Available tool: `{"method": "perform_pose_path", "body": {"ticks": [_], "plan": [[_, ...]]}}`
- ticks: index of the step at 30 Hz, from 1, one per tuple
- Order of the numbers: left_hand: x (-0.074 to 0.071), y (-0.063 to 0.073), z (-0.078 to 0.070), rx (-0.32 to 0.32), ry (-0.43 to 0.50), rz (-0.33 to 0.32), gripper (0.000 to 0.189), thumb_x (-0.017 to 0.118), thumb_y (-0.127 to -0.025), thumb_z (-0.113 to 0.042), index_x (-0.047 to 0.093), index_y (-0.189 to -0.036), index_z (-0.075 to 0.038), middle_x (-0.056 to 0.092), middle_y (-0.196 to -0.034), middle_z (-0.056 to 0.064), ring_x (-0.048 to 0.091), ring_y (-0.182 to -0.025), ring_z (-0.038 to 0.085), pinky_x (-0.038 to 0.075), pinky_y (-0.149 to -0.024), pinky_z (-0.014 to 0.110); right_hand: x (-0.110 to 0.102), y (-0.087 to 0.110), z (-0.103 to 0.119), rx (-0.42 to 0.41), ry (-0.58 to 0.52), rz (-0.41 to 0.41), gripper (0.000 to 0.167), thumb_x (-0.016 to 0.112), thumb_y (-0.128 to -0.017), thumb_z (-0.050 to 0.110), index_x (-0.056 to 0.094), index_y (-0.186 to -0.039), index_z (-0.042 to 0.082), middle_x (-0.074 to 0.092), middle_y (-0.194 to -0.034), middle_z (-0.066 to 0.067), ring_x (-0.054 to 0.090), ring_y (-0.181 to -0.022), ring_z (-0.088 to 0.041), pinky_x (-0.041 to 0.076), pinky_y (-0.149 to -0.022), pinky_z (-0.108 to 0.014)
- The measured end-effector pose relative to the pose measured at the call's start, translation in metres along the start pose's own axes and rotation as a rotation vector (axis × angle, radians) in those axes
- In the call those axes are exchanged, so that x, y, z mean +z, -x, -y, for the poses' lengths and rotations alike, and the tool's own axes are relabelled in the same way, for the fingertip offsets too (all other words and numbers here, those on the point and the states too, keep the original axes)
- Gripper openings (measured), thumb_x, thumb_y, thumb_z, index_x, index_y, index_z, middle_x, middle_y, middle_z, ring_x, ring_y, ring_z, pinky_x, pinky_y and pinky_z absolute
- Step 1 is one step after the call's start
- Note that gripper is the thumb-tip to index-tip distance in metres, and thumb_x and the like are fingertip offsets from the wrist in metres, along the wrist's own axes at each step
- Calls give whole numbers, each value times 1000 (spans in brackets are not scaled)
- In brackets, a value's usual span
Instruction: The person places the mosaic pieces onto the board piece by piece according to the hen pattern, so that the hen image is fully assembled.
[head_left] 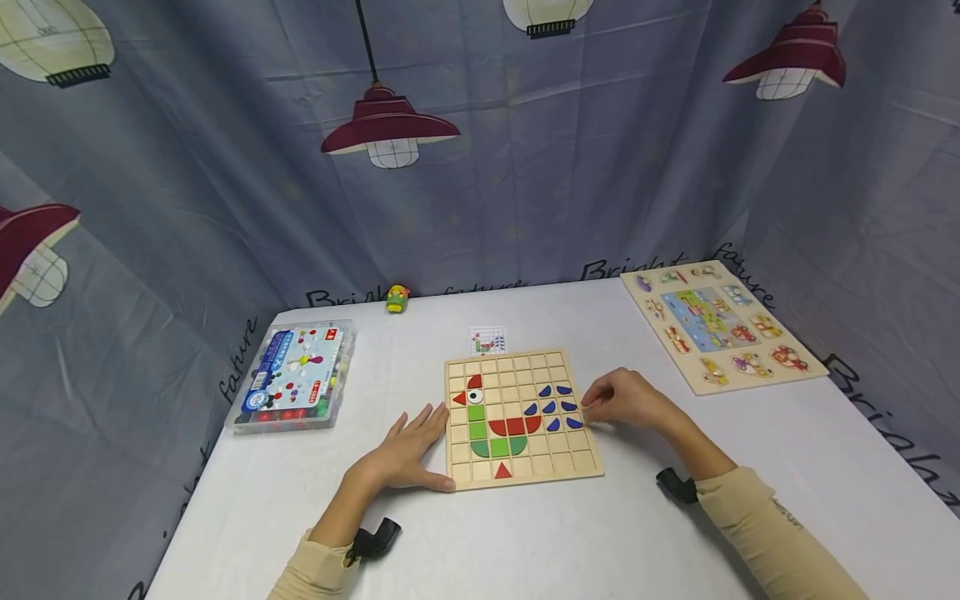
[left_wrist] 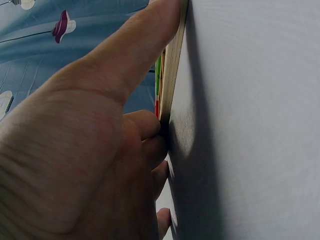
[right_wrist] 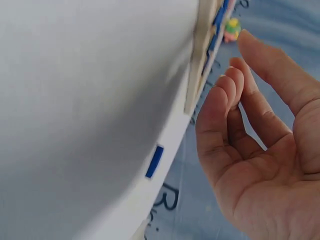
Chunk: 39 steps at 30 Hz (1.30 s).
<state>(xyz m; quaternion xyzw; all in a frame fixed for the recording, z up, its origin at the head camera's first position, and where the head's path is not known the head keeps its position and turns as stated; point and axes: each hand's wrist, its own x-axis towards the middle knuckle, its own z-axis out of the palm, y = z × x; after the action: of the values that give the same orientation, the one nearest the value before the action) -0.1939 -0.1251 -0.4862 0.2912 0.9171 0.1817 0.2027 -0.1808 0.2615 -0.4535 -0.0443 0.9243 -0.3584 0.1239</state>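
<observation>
A square wooden grid board (head_left: pixel 536 467) lies on the table, bearing flat pieces laid out like a bird. Its head has an eye tile (head_left: pixel 475 397), its neck green squares (head_left: pixel 477 430), its body red pieces (head_left: pixel 515 427); several blue half-round pieces (head_left: pixel 549 407) form the tail. My left hand (head_left: pixel 408 450) lies spread at the board's left side, thumb touching the lower left corner. At the right edge is my right hand (head_left: pixel 626 396), fingers bent; in the right wrist view its thumb and fingertips are apart, with nothing visible between them. A loose blue piece (right_wrist: pixel 155 161) lies on the table there.
Just behind the board lies a small printed card (head_left: pixel 487 340). A clear plastic case (head_left: pixel 292 375) sits at the left, a small toy figure (head_left: pixel 397 298) at the back edge. A wooden picture puzzle (head_left: pixel 720 325) lies at the right. Curtains (head_left: pixel 480 208) surround the table.
</observation>
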Motion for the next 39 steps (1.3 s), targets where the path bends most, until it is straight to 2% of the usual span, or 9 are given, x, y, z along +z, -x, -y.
{"method": "perform_pose_path", "body": {"ticks": [6, 17, 23, 28, 39], "plan": [[0, 0, 0, 3, 0, -3, 116, 77, -70, -61, 18, -157, -11, 16, -165, 4, 8, -154, 25, 3, -124, 54, -18, 1, -13, 23, -17, -76, 35, 83, -74, 12, 71, -104, -1, 63, -82, -4, 53, -75, -16, 45, -61, -22], [-1, 1, -1, -1, -3, 3, 115, 77, -71, -60, 18, -156, -11, 16, -165, 4, 8, -154, 26, 3, -124, 54, -25, 1, -39, 166, -20, -78, 36, 84, -72, 15, 71, -101, -1, 64, -81, -5, 54, -73, -16, 46, -61, -25], [-1, 1, -1, 2, -4, 2, 115, 76, -71, -61, 18, -156, -11, 16, -165, 4, 8, -154, 26, 3, -124, 54, -29, 6, -44, 238, 0, -70, 30, 84, -72, 16, 72, -94, 0, 67, -89, -10, 55, -78, -19, 46, -64, -26], [-1, 1, 0, 1, -6, 0, 115, 76, -71, -61, 18, -156, -10, 16, -165, 4, 8, -154, 25, 3, -124, 54, -31, 4, -46, 265, 15, -59, 30, 83, -73, 20, 71, -94, 1, 67, -95, -13, 55, -82, -21, 45, -66, -26], [-1, 1, 0, 2, -4, -1, 115, 76, -71, -61, 18, -156, -11, 16, -165, 4, 8, -154, 25, 3, -124, 54, -28, -15, -43, 276, 25, -110, 38, 84, -72, 22, 70, -100, 0, 68, -83, -7, 56, -73, -17, 46, -62, -24]]}}
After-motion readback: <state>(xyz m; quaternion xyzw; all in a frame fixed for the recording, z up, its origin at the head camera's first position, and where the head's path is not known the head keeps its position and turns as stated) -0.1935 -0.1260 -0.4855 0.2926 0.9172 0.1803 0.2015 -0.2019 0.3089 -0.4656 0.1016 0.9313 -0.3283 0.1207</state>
